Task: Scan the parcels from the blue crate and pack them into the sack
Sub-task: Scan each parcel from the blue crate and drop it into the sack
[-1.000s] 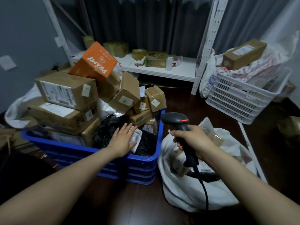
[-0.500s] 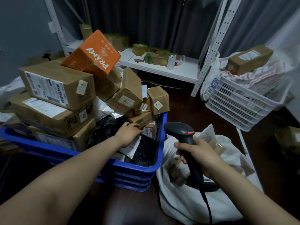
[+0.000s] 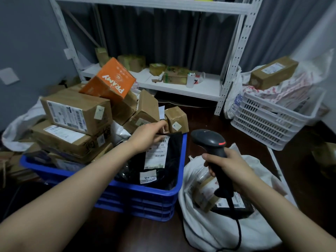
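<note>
Overflowing blue crate [image 3: 145,190] of boxes [image 3: 72,113] — left fingers [image 3: 161,124] pinching black parcel [image 3: 172,148]; right fingers [image 3: 211,160] round scanner [image 3: 209,140] above sack [image 3: 218,231].

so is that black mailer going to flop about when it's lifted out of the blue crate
Probably floppy: the black poly mailer hangs creased from the left hand pinching its top edge, so its lower part likely sags. It seems light, since a pinch alone holds it up. The glossy film may be slippery, and its shipping label could curl.
</note>
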